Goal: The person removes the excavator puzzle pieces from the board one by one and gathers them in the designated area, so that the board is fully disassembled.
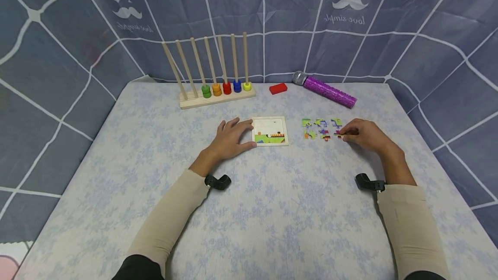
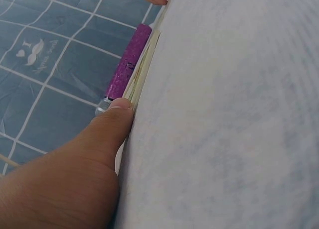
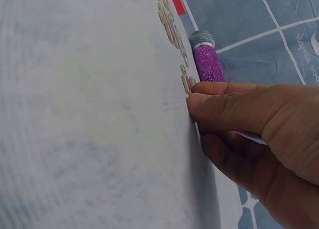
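Observation:
A small square puzzle board [image 1: 268, 125] with a pale wooden rim lies mid-table, a printed picture along its lower part. My left hand [image 1: 232, 138] touches its left side, fingers spread, index fingertip higher up and thumb by the lower corner. In the left wrist view, the thumb lies along the edge of the board. To the right of it, several colourful jigsaw pieces [image 1: 320, 122] lie in two rows. My right hand [image 1: 365, 134] pinches the lower-right jigsaw piece [image 1: 337, 134] between thumb and index finger, low at the table. The fingers partly cover this piece.
Behind the board stands a wooden bead stacker [image 1: 218, 98] with upright pegs and coloured beads. A red block [image 1: 278, 88] and a purple glittery microphone [image 1: 330, 92] lie at the back. Grey-blue checked cloth [image 1: 288, 16] hangs behind the table.

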The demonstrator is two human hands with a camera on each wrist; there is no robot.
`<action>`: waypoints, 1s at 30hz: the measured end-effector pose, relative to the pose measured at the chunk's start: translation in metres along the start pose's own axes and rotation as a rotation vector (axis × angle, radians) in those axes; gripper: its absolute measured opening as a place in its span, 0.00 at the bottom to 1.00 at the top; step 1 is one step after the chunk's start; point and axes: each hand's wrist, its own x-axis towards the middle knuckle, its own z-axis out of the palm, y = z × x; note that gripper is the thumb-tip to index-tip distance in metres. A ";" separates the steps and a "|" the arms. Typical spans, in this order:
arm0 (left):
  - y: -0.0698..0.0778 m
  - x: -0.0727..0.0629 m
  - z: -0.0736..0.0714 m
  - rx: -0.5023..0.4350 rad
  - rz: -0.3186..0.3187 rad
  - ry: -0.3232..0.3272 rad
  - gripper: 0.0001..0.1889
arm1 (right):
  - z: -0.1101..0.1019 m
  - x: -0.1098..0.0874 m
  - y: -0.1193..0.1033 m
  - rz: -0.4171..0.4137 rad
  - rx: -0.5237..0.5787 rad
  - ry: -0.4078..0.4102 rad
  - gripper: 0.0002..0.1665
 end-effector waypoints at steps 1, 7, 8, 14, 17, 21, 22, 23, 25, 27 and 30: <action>0.000 0.000 0.000 -0.001 -0.001 -0.001 0.35 | 0.000 0.000 0.000 -0.001 -0.001 0.001 0.10; 0.000 0.000 -0.001 0.000 -0.001 -0.002 0.34 | 0.000 -0.001 -0.002 -0.005 0.008 0.007 0.10; 0.000 0.000 -0.001 0.000 0.000 -0.002 0.34 | 0.000 -0.001 -0.003 -0.003 0.013 0.008 0.10; 0.000 0.000 0.000 0.002 -0.002 -0.004 0.35 | -0.001 -0.001 -0.004 0.018 0.039 -0.010 0.10; 0.000 0.000 -0.001 0.000 -0.004 -0.008 0.35 | -0.004 -0.002 -0.007 0.036 0.027 -0.022 0.13; 0.000 0.000 -0.002 -0.002 0.001 -0.008 0.34 | -0.008 0.000 -0.018 0.009 0.015 -0.014 0.17; 0.000 0.000 -0.002 0.000 0.001 -0.007 0.34 | -0.007 0.002 -0.022 -0.008 0.014 -0.011 0.17; 0.000 0.000 -0.003 -0.002 0.001 -0.005 0.34 | -0.006 0.005 -0.027 -0.024 0.011 -0.013 0.17; -0.001 0.000 -0.003 0.000 0.004 -0.002 0.34 | -0.002 0.011 -0.038 -0.063 -0.001 -0.026 0.18; -0.002 0.000 -0.002 0.000 0.008 0.000 0.34 | 0.004 0.019 -0.052 -0.096 -0.014 -0.048 0.18; -0.002 -0.001 -0.001 0.000 0.014 -0.001 0.34 | 0.018 0.034 -0.076 -0.173 -0.039 -0.083 0.17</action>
